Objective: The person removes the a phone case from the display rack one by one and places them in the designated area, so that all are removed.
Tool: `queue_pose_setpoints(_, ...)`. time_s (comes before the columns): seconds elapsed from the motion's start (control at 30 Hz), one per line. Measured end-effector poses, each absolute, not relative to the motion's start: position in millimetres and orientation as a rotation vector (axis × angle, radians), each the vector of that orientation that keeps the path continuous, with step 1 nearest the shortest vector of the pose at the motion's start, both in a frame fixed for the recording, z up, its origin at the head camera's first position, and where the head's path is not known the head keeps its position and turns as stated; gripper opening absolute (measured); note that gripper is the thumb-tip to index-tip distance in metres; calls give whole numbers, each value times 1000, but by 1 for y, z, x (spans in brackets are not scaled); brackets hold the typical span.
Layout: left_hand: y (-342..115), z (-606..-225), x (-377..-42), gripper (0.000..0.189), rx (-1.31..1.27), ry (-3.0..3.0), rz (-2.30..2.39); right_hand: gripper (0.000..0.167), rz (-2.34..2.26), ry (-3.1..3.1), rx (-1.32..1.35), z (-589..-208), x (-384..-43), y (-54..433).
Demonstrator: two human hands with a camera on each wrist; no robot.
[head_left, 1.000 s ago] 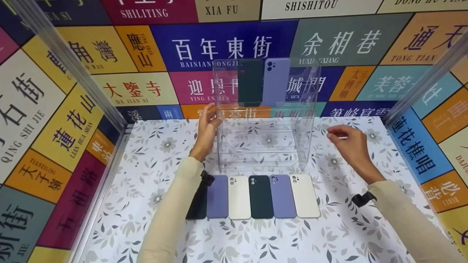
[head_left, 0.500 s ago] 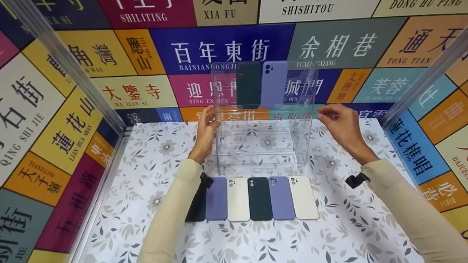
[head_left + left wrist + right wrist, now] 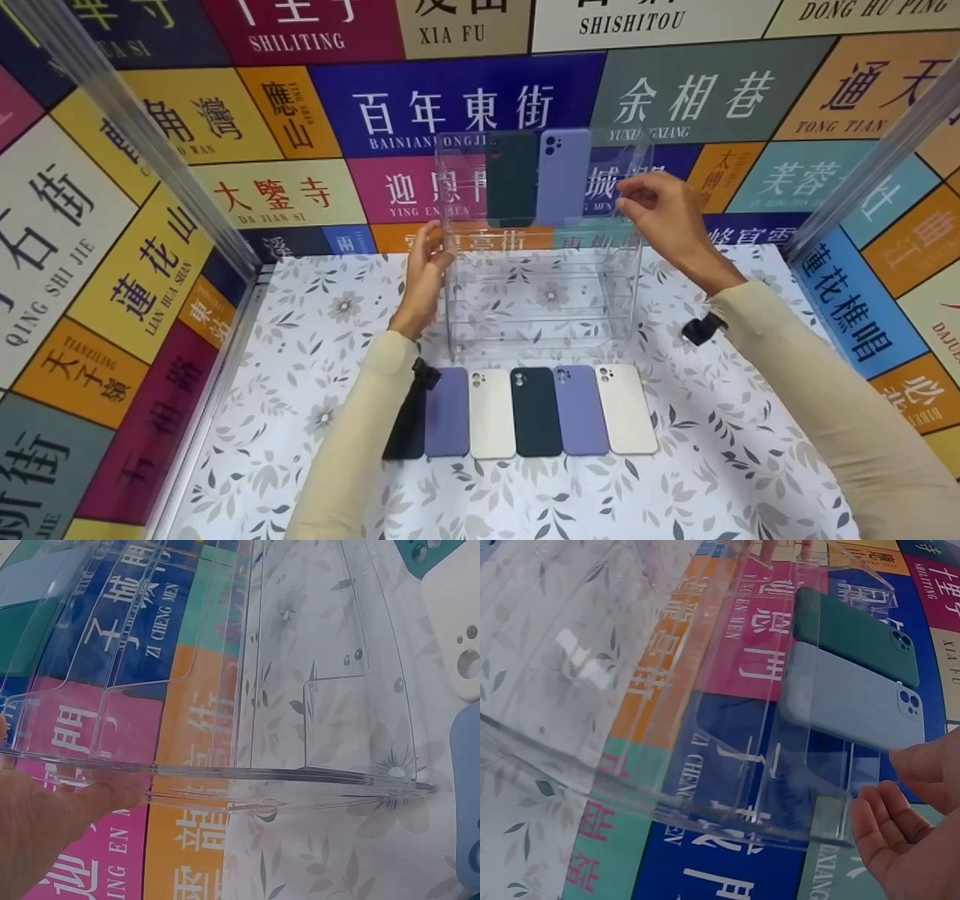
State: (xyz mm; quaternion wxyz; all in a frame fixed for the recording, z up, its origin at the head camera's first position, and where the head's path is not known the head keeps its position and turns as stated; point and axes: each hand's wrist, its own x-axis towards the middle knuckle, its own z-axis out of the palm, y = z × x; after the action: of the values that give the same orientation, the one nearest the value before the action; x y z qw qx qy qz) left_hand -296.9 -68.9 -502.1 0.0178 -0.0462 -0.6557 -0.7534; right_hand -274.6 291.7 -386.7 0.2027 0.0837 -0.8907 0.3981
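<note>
A clear plastic display rack [image 3: 540, 349] with stepped tiers stands on the table. On its top tier lean a dark green phone case [image 3: 511, 180] and, right beside it, a purple phone case [image 3: 564, 178]. My left hand [image 3: 424, 281] grips the rack's left side panel, the thumb along its outer face in the left wrist view. Close by the rack's upper right side is my right hand [image 3: 666, 217], fingers loosely bent and holding nothing. The right wrist view has a gap between its thumb and fingers, near the purple case's [image 3: 847, 694] camera end.
In front of the rack several phone cases lie in a row, among them a white one [image 3: 492, 412], a dark green one [image 3: 536, 411] and a purple one [image 3: 581, 409]. My left sleeve [image 3: 345, 442] partly covers the leftmost dark case. Sign-patterned walls [image 3: 457, 90] enclose the flower-patterned table [image 3: 705, 480].
My right hand has moved up and left, from beside the rack's lower right to its upper right side. The left hand stays on the rack, and the phone cases lie as before.
</note>
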Motion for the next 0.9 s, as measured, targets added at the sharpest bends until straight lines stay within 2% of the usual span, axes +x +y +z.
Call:
queue_pose_setpoints(0.4, -68, -500, -296, 58, -121, -2051, -2332, 25, 1141, -2430, 287, -365, -308, 263)
queue_pose_setpoints(0.9, -68, -502, -298, 59, -145, -2048, -2310, 43, 1138, -2412, 324, -358, -326, 253)
